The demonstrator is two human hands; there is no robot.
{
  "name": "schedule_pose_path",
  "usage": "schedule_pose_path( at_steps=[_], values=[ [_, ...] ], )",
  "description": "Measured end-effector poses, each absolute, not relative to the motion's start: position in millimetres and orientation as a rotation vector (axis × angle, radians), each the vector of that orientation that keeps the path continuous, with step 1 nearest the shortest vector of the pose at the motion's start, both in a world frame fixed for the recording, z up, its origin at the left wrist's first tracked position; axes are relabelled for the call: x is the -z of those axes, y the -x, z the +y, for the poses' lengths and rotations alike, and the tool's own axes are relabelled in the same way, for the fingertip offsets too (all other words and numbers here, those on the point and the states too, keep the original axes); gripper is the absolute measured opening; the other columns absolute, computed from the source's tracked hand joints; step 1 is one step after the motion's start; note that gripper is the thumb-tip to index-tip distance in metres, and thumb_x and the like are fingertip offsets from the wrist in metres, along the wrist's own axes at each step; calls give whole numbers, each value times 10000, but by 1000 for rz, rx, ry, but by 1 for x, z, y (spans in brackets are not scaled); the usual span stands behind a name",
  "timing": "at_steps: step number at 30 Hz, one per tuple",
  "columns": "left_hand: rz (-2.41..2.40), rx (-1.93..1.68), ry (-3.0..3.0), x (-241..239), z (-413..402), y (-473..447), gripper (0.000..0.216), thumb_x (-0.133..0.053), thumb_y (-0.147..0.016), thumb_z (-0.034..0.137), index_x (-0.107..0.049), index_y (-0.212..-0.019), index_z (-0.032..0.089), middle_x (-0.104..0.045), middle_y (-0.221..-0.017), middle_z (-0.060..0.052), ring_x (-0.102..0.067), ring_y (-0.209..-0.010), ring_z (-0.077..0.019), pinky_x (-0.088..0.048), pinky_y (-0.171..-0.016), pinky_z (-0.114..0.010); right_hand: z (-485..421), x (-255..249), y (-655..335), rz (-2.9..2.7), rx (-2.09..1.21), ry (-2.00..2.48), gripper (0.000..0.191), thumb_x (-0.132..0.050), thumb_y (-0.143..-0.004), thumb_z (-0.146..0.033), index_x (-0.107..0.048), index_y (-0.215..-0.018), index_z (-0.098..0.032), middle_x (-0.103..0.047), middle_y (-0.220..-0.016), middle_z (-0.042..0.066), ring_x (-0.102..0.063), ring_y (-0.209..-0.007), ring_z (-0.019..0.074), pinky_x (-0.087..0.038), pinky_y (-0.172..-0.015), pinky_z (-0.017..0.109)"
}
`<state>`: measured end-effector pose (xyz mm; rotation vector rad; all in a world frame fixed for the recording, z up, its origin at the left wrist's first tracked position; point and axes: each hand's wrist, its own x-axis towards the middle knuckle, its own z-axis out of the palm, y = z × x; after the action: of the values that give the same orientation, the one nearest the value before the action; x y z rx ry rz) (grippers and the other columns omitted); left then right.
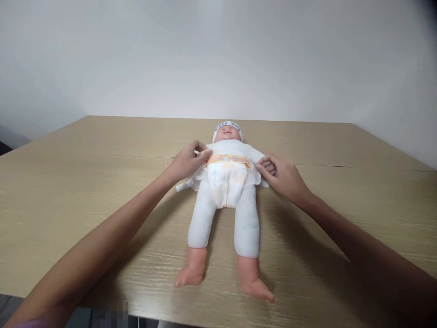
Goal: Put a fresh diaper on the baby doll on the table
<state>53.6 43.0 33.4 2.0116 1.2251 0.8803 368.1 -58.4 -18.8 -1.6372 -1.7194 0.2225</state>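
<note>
A baby doll [223,223] in a white cap lies on its back, feet toward me, its cloth body and legs white. Around its hips and belly sits a white diaper [227,182] with an orange patterned band at the front waist. My left hand [189,160] is closed, thumb and fingers pinching the diaper's upper edge at the left side. At the right side, my right hand [282,175] has curled fingers and a thumb pressed on the diaper's edge by the doll's arm. A white side tab [185,185] sticks out below my left hand.
The doll lies on a wide wooden table [102,191] with a seam running across it. A plain pale wall [218,59] stands behind the far edge. Dark floor shows past the near left edge.
</note>
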Motion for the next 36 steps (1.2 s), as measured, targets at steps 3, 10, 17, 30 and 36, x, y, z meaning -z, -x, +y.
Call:
schedule_pose_path(
  at_steps=[3, 10, 17, 30, 36],
  values=[
    [1189, -1065, -2373, -51, 24, -71, 256, -658, -1005, 338, -644, -1224, 206, -738, -1344, -100, -675, -1184, -288, -513, -1069, -465, -81, 39, -372, -1788, -13, 1743, 234, -643, -1025, -447, -722, -1083, -235, -817, -1022, 92, -720, -795, 266, -502, -737, 383],
    [742, -678, -2860, -50, -2, -136, 315, -638, -1057, 495, -745, -1119, 206, -749, -1294, -117, -614, -1303, -333, -458, -1151, -513, -79, 60, -369, -1712, -10, 1943, 216, -660, -959, -469, -635, -925, -257, -762, -901, 81, -692, -914, 311, -431, -718, 371],
    [887, -651, -2812, -35, 1, -138, 387, -774, -942, 565, -756, -1148, 239, -748, -1315, -85, -573, -1330, -347, -453, -1174, -528, -81, 39, -385, -1588, -555, 1833, 386, -623, -913, -618, -653, -796, -252, -680, -777, 19, -624, -788, 246, -427, -745, 347],
    [804, -680, -2621, -38, 1, -133, 823, -832, -841, 436, -488, -1553, 209, -709, -1472, -132, -556, -1403, -401, -474, -1180, -570, -43, -21, -310, -1589, -598, 1754, 363, -639, -982, -567, -639, -809, -247, -722, -776, 20, -631, -745, 220, -440, -663, 331],
    [893, -938, -2356, -30, -1, -57, 523, -601, -1064, 550, -522, -1495, 265, -625, -1594, -123, -614, -1436, -316, -489, -1199, -499, -79, -12, -320, -1683, -287, 1462, 348, -574, -1073, -574, -740, -1089, -269, -792, -1196, 98, -721, -1074, 301, -574, -954, 458]
  ],
)
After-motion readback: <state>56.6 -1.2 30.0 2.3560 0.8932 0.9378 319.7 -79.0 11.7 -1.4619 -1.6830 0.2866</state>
